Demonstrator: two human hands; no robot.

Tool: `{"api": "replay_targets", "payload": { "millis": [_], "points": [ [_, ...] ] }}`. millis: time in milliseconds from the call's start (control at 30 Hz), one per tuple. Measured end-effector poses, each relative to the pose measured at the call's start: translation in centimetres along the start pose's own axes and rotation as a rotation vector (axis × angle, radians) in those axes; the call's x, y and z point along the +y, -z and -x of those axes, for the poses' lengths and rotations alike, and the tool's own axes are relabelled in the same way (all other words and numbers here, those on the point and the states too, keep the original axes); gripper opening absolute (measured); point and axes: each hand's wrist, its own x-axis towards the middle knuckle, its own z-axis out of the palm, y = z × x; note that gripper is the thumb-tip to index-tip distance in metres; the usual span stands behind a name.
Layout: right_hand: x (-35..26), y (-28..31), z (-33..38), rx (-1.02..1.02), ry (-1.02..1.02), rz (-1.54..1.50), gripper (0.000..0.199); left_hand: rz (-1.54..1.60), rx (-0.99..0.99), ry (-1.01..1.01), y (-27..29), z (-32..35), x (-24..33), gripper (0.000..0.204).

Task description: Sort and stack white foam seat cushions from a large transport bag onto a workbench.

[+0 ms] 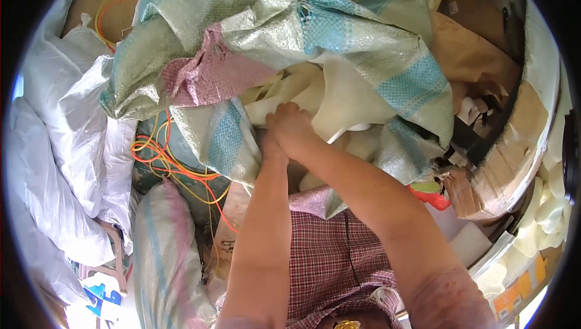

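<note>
In front of me a large woven plastic sack (417, 87), pale green with blue and pink stripes, lies with its mouth spread wide. Smooth cream-coloured curved pieces (357, 96) fill the opening; their exact kind is unclear. Both my arms reach into it and the hands meet at its left side. My right hand (292, 128) has its fingers curled closed against the cream pieces, and what they grip is hidden. Just beside and partly beneath it is my left hand (268, 143), its fingers out of sight behind the right one and the sack's contents.
White stuffed sacks (66, 141) are piled at the left. Orange and yellow cords (166, 150) lie tangled by the big sack, above an upright striped sack (163, 250). On the right stands a torn cardboard box (505, 153), with more cream pieces (551, 208) beyond it.
</note>
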Motion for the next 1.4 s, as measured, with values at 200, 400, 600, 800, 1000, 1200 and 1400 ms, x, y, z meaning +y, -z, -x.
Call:
{"api": "replay_targets", "payload": {
  "millis": [200, 400, 600, 800, 1000, 1200, 1400],
  "points": [
    [6.2, 7.0, 4.8, 0.233, -0.03, -0.307, 0.038, -0.314, 0.039, -0.043, -1.1, 2.9, 1.9, 0.054],
    [5.2, 10.7, 3.6, 0.754, -0.191, -0.446, 0.036, -0.044, 0.07, -0.245, -3.6, 9.4, 2.6, 0.043],
    [-1.4, 13.9, 0.5, 0.604, -0.333, -0.582, 0.037, 0.369, -0.274, -0.2, -2.1, 9.3, 3.5, 0.065],
    [5.4, 14.2, 3.9, 0.171, -0.085, -0.718, 0.038, -0.191, -0.093, -0.272, -1.3, 8.1, 6.3, 0.065],
    [8.3, 11.4, 12.1, 0.1, -0.332, -0.284, 0.055, -0.05, -0.006, -0.225, -1.9, 10.1, 6.4, 0.065],
    [10.4, 5.4, 11.8, 0.102, -0.566, 0.135, 0.069, -0.165, -0.091, -0.246, 0.6, 9.6, 6.9, 0.067],
    [14.1, 4.5, 11.0, 0.241, -0.603, -0.003, 0.068, -0.274, -0.291, -0.324, 3.8, 8.1, 9.0, 0.06]
  ]
}}
